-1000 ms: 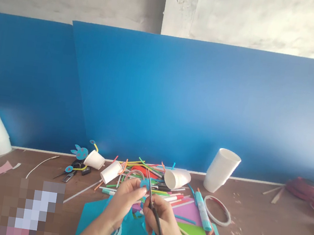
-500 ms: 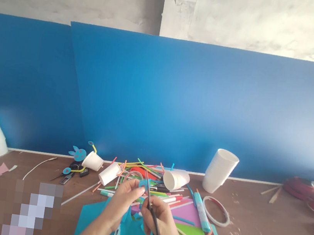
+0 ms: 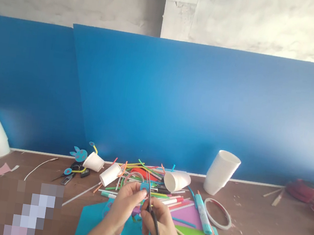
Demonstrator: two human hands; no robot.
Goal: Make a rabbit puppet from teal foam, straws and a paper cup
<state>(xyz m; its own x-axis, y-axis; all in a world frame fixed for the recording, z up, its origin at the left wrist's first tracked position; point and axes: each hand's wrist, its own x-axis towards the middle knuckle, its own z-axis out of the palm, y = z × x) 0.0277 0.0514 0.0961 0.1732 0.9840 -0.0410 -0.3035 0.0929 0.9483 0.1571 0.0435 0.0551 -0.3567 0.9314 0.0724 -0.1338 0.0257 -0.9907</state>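
Observation:
A small piece of blue paper (image 3: 144, 186) is pinched between the thumb and fingers of my left hand (image 3: 125, 202). Black-handled scissors (image 3: 154, 226) are in my right hand (image 3: 161, 221), blades pointing up and away from me. Those blades stand right beside the paper piece; whether they touch it I cannot tell. Under both hands lies a sheet of blue paper (image 3: 90, 217), with a tape roll on it mostly covered by my left forearm. Coloured straws and markers (image 3: 174, 201) are heaped just beyond my hands.
Paper cups (image 3: 177, 181) lie on their sides behind the heap. Stacked white cups (image 3: 221, 173) stand at the back right, near a tape ring (image 3: 218, 213). A blue rabbit cutout (image 3: 78, 154) is at the left. The blue partition (image 3: 176, 104) bounds the table's far edge.
The paper piece has turned in my left hand and now looks smaller and rounder by the scissor blades. My left hand has shifted slightly. The whole view has moved a little.

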